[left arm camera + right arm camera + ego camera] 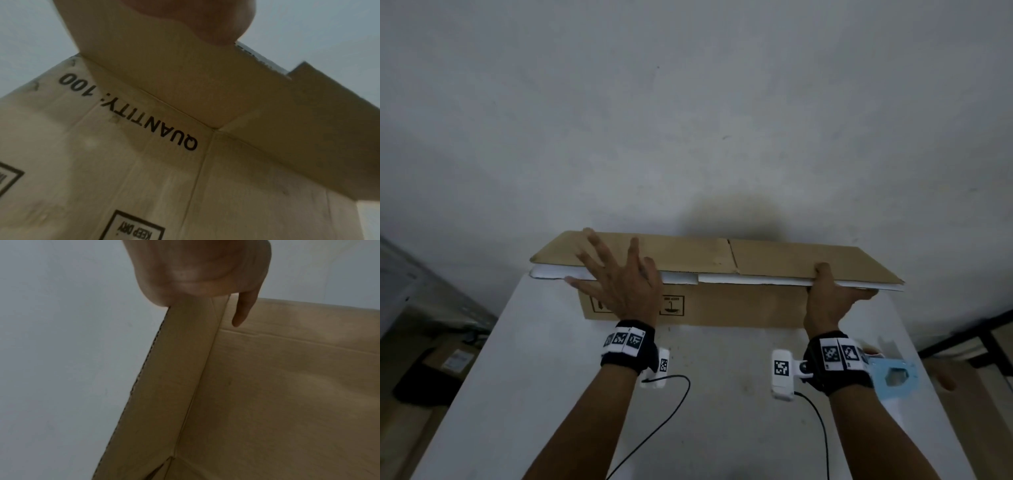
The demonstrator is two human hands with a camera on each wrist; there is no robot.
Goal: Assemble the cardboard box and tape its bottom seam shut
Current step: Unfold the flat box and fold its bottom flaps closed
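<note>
Both hands (625, 287) (828, 298) hide parts of the cardboard box (739, 308) flaps.

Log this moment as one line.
left hand: flat on flap | right hand: grips flap edge | box: on table, untaped

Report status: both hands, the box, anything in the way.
Left hand flat, fingers spread on the top flaps. Right hand grips the flap edge. Cardboard box stands on the white table, no tape seen on it. Nothing blocking.
</note>
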